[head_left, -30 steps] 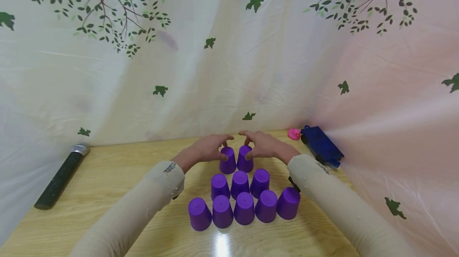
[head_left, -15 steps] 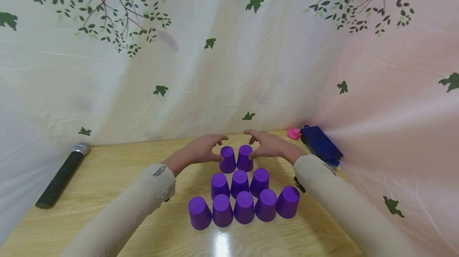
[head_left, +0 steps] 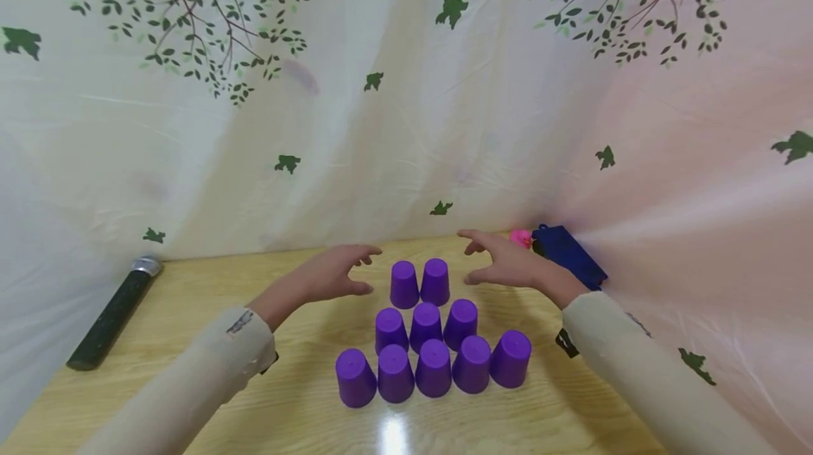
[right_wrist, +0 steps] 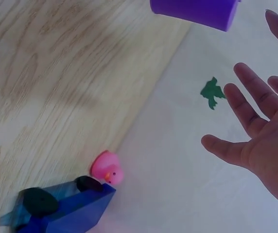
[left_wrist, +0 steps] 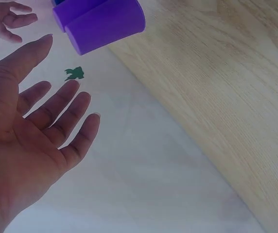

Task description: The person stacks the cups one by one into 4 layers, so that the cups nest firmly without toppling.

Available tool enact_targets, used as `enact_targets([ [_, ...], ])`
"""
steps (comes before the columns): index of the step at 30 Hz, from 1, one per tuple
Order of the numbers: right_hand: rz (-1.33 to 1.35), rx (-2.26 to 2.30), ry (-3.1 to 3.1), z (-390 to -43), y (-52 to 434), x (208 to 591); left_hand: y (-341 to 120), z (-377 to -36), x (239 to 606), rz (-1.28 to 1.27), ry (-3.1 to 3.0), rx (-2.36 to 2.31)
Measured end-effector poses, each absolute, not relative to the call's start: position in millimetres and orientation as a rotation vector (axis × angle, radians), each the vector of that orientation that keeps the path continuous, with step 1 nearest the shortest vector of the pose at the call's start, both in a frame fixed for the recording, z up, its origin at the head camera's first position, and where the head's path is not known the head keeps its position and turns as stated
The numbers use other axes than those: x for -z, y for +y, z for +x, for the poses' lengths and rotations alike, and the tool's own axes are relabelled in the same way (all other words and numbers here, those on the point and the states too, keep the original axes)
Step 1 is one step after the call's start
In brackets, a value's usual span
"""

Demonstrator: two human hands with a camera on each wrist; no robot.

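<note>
Head view: ten purple cups [head_left: 427,331] stand upside down on the wooden counter [head_left: 190,300] in three rows; two at the far end, three in the middle, five nearest
Far pair: two cups [head_left: 420,283] side by side and touching, midway between the hands
Left hand [head_left: 333,276]: hovers just left of the far pair, apart from it; grip spread, fingers relaxed, holding nothing; the left wrist view shows the open palm [left_wrist: 27,141] with the pair [left_wrist: 100,22] beyond the fingertips
Right hand [head_left: 504,264]: hovers just right of the far pair, apart from it; grip spread and empty; the right wrist view shows straight fingers [right_wrist: 248,114]
Right far corner: a pink duck [head_left: 521,237] beside a blue object [head_left: 568,257], just behind the right hand
Left edge: a dark cylinder with a silver cap [head_left: 113,314] lies well apart from the cups
Backdrop: a pale sheet printed with leaves [head_left: 406,88]
</note>
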State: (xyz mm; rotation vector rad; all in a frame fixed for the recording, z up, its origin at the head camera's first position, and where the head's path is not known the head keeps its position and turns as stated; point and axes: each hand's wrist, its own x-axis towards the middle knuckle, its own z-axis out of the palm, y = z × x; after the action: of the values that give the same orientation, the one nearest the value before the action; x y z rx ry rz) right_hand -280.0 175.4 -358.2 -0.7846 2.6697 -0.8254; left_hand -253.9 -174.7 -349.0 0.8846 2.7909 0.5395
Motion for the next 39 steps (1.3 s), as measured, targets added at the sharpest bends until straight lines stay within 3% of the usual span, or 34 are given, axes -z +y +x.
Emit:
enact_targets([
  [21, -0.894, 0.759, 2.706, -239, 187, 370, -183, -210, 357, 0.942, 2.745, -0.539],
  [39, -0.935, 0.64, 2.684, -232, 171, 382, -166, -202, 376, 1.017, 2.747, -0.559],
])
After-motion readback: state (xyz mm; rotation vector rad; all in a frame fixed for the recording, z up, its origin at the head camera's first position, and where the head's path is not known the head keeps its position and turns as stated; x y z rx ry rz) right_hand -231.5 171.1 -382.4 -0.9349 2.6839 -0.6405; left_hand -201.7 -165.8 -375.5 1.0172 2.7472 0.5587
